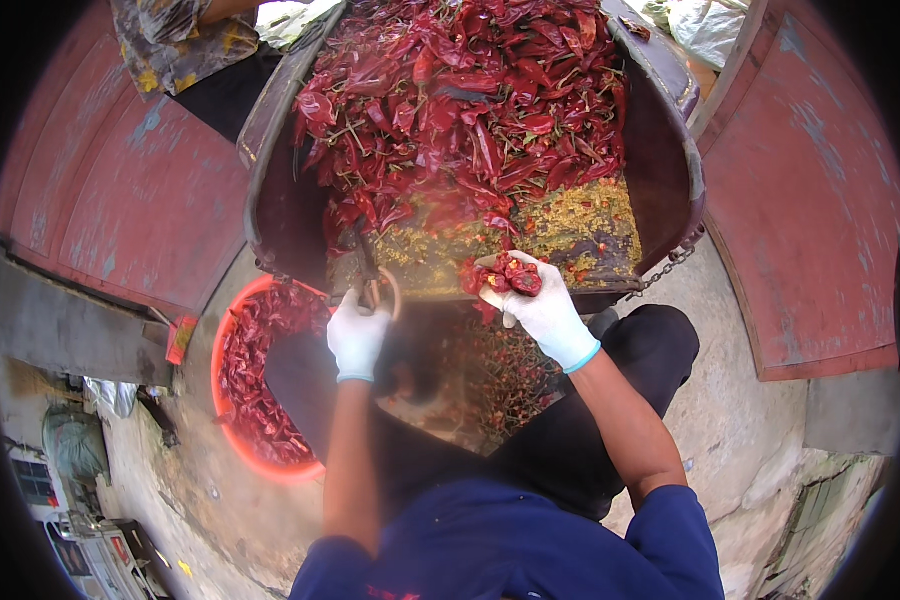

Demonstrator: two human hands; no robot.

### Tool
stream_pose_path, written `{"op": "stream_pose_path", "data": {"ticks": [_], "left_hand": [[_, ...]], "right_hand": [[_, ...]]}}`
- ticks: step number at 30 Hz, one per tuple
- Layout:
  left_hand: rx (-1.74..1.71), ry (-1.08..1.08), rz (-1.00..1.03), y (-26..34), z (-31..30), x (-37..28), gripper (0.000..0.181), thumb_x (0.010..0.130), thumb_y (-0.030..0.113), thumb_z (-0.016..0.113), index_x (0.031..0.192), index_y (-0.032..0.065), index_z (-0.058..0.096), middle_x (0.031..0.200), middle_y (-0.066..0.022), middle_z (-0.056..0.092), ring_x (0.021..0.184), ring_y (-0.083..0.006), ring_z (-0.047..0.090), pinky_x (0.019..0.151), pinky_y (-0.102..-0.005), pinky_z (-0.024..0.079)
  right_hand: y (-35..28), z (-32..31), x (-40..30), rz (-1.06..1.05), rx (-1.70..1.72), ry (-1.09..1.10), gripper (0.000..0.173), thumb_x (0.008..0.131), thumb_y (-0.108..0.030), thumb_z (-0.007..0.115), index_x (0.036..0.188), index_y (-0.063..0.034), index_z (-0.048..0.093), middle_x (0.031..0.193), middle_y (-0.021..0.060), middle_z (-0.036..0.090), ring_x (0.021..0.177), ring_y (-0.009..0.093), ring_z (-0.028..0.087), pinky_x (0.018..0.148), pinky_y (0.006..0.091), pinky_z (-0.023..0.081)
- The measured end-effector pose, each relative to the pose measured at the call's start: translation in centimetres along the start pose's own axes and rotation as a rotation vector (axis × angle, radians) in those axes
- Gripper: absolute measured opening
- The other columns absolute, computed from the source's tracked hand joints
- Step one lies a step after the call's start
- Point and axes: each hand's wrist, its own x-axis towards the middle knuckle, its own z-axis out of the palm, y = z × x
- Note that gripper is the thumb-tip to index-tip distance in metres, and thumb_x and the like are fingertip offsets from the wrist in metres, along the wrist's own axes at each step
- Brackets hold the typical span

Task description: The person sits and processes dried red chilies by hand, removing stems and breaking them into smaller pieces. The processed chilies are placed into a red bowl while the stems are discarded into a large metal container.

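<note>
A heap of dried red chili peppers [465,97] fills the far part of a cart bed [656,150] in front of me. Gloved in white, my left hand [358,330] grips scissors [390,289] by their looped handles, with the dark blades pointing towards the heap. My right hand [544,307], also gloved, holds a small bunch of red peppers [514,276] at the bed's near edge. Yellow seeds [585,217] cover the bare strip of the bed near me. Haze blurs the area around the left hand.
A red plastic basin [229,427] of peppers stands on the concrete floor to my left. Stems and scraps [506,375] lie between my legs. Red metal doors [802,202] flank the cart, and a chain [667,270] hangs at its right corner. Someone's patterned sleeve [187,45] shows upper left.
</note>
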Motion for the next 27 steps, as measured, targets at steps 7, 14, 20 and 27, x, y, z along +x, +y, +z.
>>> {"op": "stream_pose_path", "data": {"ticks": [7,14,20,27], "left_hand": [[-1.066,-0.358,-0.143,1.2,-3.1,-4.9,0.056,0.086,0.002,0.068,0.139,0.0027,0.051,0.093,0.0006,0.062,0.070,-0.0049,0.057,0.055,-0.0186,0.044],[-0.999,-0.316,-0.017,3.2,-4.6,-6.2,0.049,0.089,0.010,0.069,0.135,0.0039,0.052,0.105,-0.0034,0.065,0.089,-0.0123,0.064,0.080,-0.0248,0.053],[-0.854,-0.308,0.256,7.8,-5.8,-6.9,0.044,0.085,0.016,0.074,0.123,-0.0010,0.060,0.098,-0.0027,0.066,0.084,-0.0140,0.063,0.075,-0.0274,0.052],[-0.348,-0.274,0.380,7.4,-6.1,-7.8,0.046,0.089,0.016,0.076,0.130,-0.0021,0.065,0.091,-0.0029,0.071,0.078,-0.0066,0.058,0.075,-0.0260,0.053]], "right_hand": [[-0.4,-0.4,-0.1,-0.052,0.000,-0.017,0.038,0.090,-0.008,0.076,0.127,-0.0041,0.067,0.084,-0.0016,0.067,0.058,0.004,0.053,0.056,0.0208,0.046],[-0.7,-0.9,-0.2,-0.067,-0.012,-0.080,0.036,0.090,-0.003,0.074,0.125,-0.0054,0.068,0.088,-0.0019,0.067,0.065,0.004,0.055,0.060,0.0214,0.048],[-1.2,-1.4,-0.3,-0.066,-0.038,-0.105,0.034,0.089,-0.004,0.075,0.123,-0.0058,0.068,0.091,-0.0024,0.068,0.068,0.003,0.056,0.061,0.0205,0.048],[-2.3,-1.8,-0.8,-0.071,-0.112,-0.068,0.033,0.087,0.003,0.075,0.119,-0.0014,0.068,0.103,0.0010,0.072,0.094,0.005,0.062,0.085,0.0241,0.052]]}}
